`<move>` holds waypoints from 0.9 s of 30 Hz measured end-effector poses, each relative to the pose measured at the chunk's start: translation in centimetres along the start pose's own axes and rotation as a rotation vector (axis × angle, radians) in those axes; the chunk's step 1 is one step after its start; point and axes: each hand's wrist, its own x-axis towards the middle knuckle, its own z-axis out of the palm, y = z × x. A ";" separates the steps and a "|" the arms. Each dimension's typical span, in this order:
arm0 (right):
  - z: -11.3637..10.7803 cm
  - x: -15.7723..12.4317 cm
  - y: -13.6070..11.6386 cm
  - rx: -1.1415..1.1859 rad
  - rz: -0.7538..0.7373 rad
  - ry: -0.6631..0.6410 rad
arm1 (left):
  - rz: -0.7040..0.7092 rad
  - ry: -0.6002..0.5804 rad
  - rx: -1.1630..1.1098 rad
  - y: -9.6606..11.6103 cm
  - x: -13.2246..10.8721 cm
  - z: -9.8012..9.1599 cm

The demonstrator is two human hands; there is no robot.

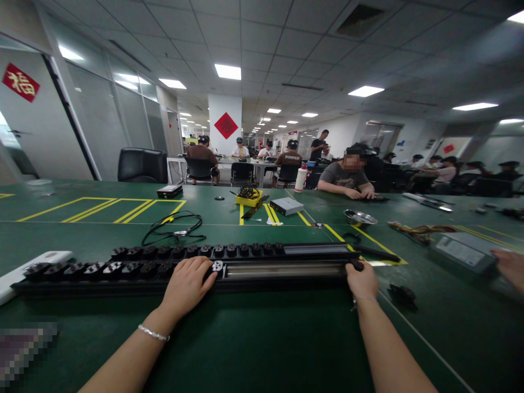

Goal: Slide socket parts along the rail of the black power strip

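Two long black tracks (286,285) lie side by side across the table in front of me. Rows of black plug-in socket modules (61,270) sit along their left parts; a few have pale faces. My left hand (189,281) lies over the near track with its fingers bent around the modules. Its thumb is beside a pale-faced module (217,266), the last one before a bare stretch of metal channel (282,270). At the right end of that track, my right hand (363,281) is closed on a small black piece (357,265), partly hidden by the fingers.
Beyond the tracks lie a coiled black cable (174,232), a yellow tray (248,197), a grey box (286,206) and a metal bowl (360,217). A power supply unit (464,251) and another person's hand (510,267) are at right. A person (347,174) works across the table.
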 end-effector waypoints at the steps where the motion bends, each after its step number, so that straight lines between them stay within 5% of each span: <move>1: 0.0 -0.1 -0.1 -0.001 0.003 -0.001 | -0.001 -0.001 0.001 0.0 0.0 0.0; 27: 0.1 1.0 0.8 -0.059 -0.030 0.004 | 0.000 -0.005 -0.001 0.0 0.0 -0.1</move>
